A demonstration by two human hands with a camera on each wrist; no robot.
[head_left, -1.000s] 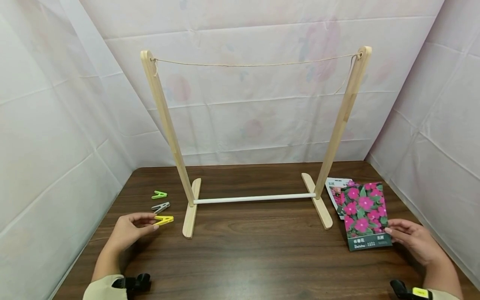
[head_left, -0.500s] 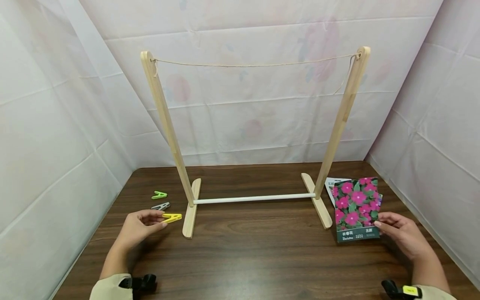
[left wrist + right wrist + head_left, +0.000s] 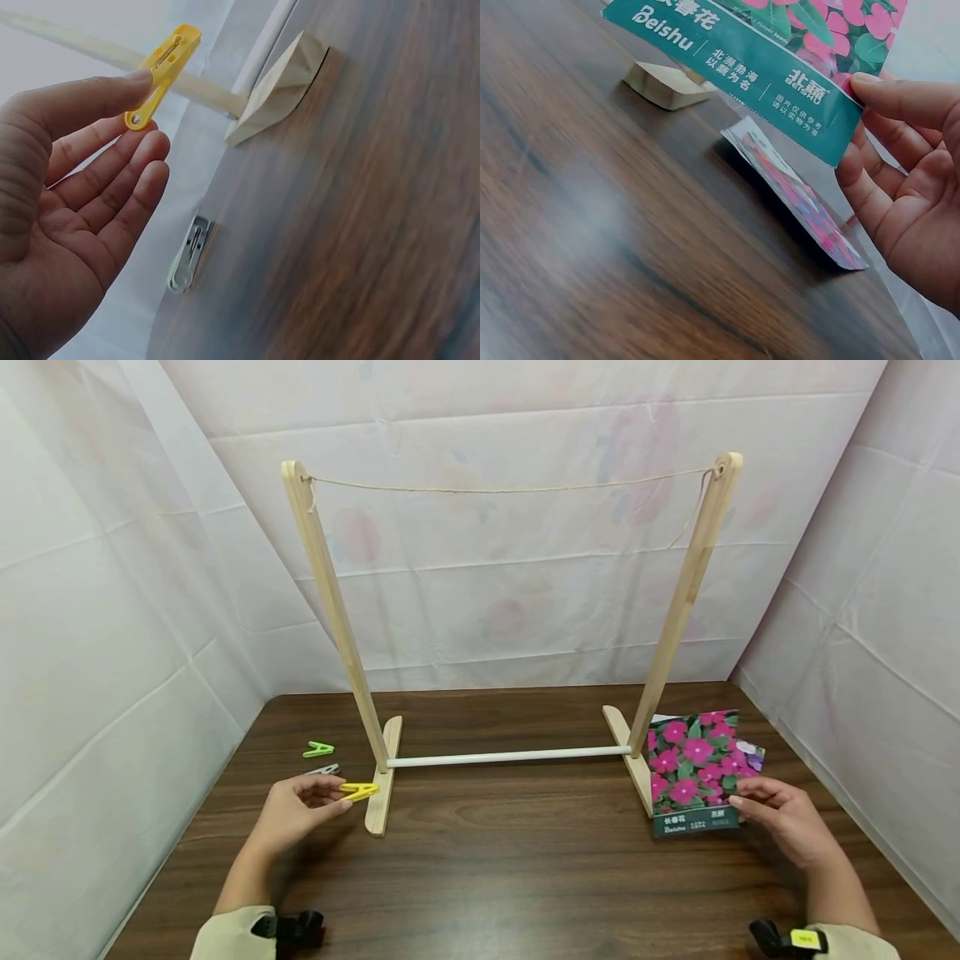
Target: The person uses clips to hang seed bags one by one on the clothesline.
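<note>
With the left hand point(image 3: 296, 814) pinching the yellow peg point(image 3: 359, 791) and the right hand point(image 3: 776, 820) pinching the seed packet point(image 3: 692, 772) by its corner, either light grip may slip.

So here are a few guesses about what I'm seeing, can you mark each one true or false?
1. The left hand pinches a yellow clothespin. True.
2. The right hand holds a flower seed packet. True.
3. Something already hangs on the string. False: it is bare.
4. A second packet lies on the table. True.
5. The green clothespin is clipped to the wooden frame. False: it lies on the table.
</note>
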